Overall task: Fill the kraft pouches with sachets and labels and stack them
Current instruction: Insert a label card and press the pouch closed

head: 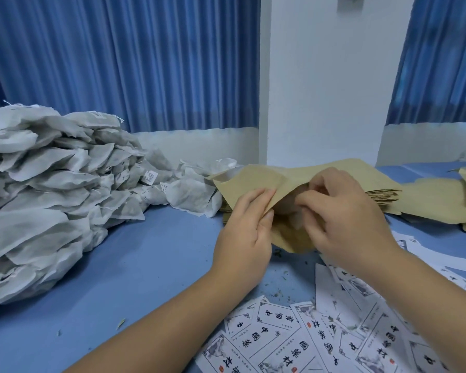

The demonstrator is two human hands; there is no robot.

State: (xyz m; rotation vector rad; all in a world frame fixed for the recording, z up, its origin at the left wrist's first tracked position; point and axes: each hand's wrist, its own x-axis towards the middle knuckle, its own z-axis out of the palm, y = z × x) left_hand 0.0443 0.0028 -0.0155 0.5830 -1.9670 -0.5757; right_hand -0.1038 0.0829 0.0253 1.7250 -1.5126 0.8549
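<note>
Now both hands (293, 222) pinch kraft pouch (256, 181) mouth, pouch between them.

Bare blue tabletop (145, 254) lies open between the tall heap of sachets (46, 189) at left and scattered labels (320, 337) at lower right. The left hand (245, 235) and right hand (353, 219), gripping a kraft pouch (250, 179), fill the centre; stacked pouches (385, 196) and a white pillar (320, 90) close the far edge.
</note>
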